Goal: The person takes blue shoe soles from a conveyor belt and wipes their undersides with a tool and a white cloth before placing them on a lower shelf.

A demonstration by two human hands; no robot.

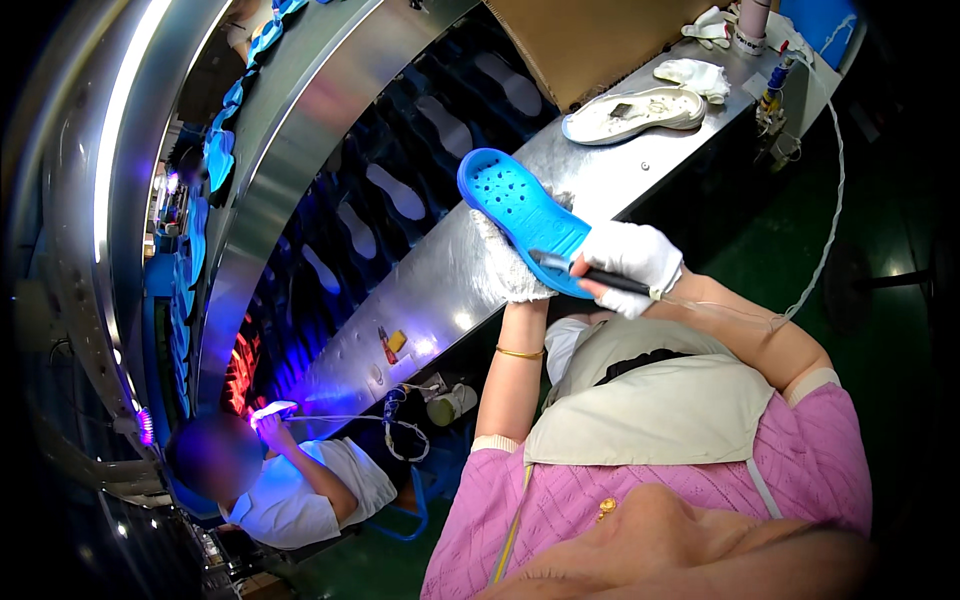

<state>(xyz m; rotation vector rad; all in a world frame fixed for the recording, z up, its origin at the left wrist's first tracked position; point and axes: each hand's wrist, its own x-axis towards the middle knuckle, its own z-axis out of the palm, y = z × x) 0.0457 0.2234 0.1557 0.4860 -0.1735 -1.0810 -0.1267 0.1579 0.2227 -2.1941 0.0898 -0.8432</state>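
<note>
My left hand, in a white knit glove, holds a blue shoe sole from its left side and underneath. Small holes dot the sole's rounded far end, and its near end points toward me. Over that near end, my right hand grips a black-handled brush, also in a white glove with the fingertips bare. The brush's tip lies over the sole's inner face; whether it touches is hard to make out. A thin clear tube runs from near my right wrist up to a fitting.
A long metal bench stretches before me, holding a white shoe piece and crumpled gloves. Beyond it, pale insoles lie in rows on a dark surface. Another person works at the lower left. A cardboard sheet stands behind.
</note>
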